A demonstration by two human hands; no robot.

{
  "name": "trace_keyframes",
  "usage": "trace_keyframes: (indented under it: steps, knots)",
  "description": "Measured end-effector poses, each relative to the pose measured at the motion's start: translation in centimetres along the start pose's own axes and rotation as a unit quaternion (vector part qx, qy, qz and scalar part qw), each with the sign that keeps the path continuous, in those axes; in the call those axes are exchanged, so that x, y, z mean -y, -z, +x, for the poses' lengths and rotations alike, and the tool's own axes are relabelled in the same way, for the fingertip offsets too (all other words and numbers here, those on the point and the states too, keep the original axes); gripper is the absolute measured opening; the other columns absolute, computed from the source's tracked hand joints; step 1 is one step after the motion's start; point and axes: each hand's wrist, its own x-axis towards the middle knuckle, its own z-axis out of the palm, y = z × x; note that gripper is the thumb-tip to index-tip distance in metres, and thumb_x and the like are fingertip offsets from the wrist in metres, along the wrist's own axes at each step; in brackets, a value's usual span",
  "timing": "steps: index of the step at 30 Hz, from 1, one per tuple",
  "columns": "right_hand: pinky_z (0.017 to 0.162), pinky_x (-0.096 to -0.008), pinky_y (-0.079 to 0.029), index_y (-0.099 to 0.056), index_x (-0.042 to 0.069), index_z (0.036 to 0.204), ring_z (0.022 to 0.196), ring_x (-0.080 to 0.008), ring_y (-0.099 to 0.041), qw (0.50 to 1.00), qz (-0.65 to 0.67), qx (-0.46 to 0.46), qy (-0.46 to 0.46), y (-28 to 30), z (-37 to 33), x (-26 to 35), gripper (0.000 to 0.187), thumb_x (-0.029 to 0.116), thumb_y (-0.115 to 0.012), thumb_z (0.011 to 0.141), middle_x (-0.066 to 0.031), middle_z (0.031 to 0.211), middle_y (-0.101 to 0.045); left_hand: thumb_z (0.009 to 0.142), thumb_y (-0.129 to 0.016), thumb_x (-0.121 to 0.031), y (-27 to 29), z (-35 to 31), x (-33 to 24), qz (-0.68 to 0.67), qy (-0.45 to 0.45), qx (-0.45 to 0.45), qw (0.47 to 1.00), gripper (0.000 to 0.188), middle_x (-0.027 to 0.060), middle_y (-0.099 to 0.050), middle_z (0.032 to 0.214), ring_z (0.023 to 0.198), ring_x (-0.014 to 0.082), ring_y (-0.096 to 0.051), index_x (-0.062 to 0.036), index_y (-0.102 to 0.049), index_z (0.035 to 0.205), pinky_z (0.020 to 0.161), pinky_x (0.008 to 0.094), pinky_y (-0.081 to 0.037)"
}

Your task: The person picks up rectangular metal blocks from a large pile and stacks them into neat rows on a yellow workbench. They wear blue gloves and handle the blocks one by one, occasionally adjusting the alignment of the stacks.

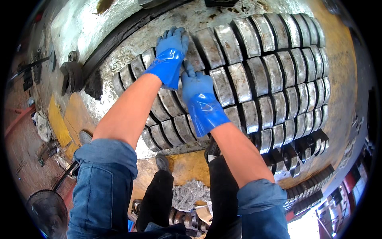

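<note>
Metal blocks [259,75] with curved, dull silver faces stand in several close rows across the work surface. At the far edge of the rows, my left hand [172,42], in a blue rubber glove, lies over the blocks with its fingers stretched out. Nearer and to the right, my right hand [197,83] wears a matching glove. One of its fingers reaches forward and the others bend down over a block, their tips hidden. A worn metal block [193,53] shows between and beside the two hands.
A dark curved bar [119,34] runs behind the rows at the left, near a dark bolt-like part [71,75]. More dark metal pieces [290,157] line the near right side. By my feet lies a grey bundle of rags [191,195]. A round mesh basket [47,211] is at lower left.
</note>
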Motion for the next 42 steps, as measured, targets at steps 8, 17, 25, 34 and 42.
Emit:
trace_keyframes:
  steps: [8, 17, 25, 34, 42]
  knots:
    - [0.076, -0.0467, -0.056, -0.067, 0.008, 0.112, 0.098, -0.0316, -0.069, 0.999, -0.008, 0.026, -0.037, 1.9, -0.1, -4.6, 0.027, 0.013, -0.056, 0.088, -0.0156, 0.147, -0.056, 0.102, -0.051, -0.029, -1.6, 0.5, -2.3, 0.019, -0.027, -0.075, 0.997, 0.038, 0.0161, -0.063, 0.135, 0.127, 0.0369, -0.057, -0.0094, -0.063, 0.132, 0.113, 0.0483, -0.039]
    - [0.074, -0.0471, -0.056, -0.063, 0.006, 0.107, 0.089, -0.0323, -0.071, 0.987, 0.033, -0.027, -0.157, 7.2, 1.5, -6.7, 0.023, 0.013, -0.061, 0.085, -0.0177, 0.152, -0.052, 0.1, -0.05, -0.03, -1.0, 0.3, -1.8, 0.03, -0.014, -0.029, 0.999, 0.041, 0.0155, -0.06, 0.141, 0.132, 0.0379, -0.053, -0.0086, -0.06, 0.134, 0.117, 0.0512, -0.034]
    - [0.078, -0.0496, -0.056, -0.061, 0.006, 0.094, 0.08, -0.0359, -0.07, 0.979, 0.037, -0.057, -0.191, 10.2, 2.5, -10.4, 0.011, 0.015, -0.062, 0.088, -0.0203, 0.155, -0.047, 0.101, -0.048, -0.031, -0.5, 0.5, -1.8, 0.031, 0.004, 0.002, 1.0, 0.044, 0.0158, -0.057, 0.145, 0.137, 0.0382, -0.049, -0.0088, -0.057, 0.138, 0.12, 0.0516, -0.03]
    - [0.086, -0.0486, -0.056, -0.064, 0.007, 0.098, 0.092, -0.0373, -0.071, 0.969, -0.011, 0.026, -0.244, 14.2, 3.6, -15.6, 0.018, 0.024, -0.062, 0.093, -0.0143, 0.159, -0.043, 0.101, -0.049, -0.028, -0.4, 0.2, -2.1, 0.016, -0.01, 0.007, 1.0, 0.046, 0.0156, -0.056, 0.146, 0.139, 0.0364, -0.048, -0.0092, -0.054, 0.142, 0.12, 0.0524, -0.029]
    - [0.091, -0.0504, -0.055, -0.065, 0.006, 0.093, 0.094, -0.0428, -0.069, 0.976, 0.016, -0.014, -0.216, 15.7, 3.5, -20.5, 0.019, 0.024, -0.062, 0.09, -0.0178, 0.144, -0.057, 0.1, -0.051, -0.026, -0.9, 0.6, -2.4, 0.012, -0.012, 0.001, 1.0, 0.043, 0.0168, -0.057, 0.143, 0.136, 0.0377, -0.05, -0.0078, -0.055, 0.138, 0.117, 0.0524, -0.031]
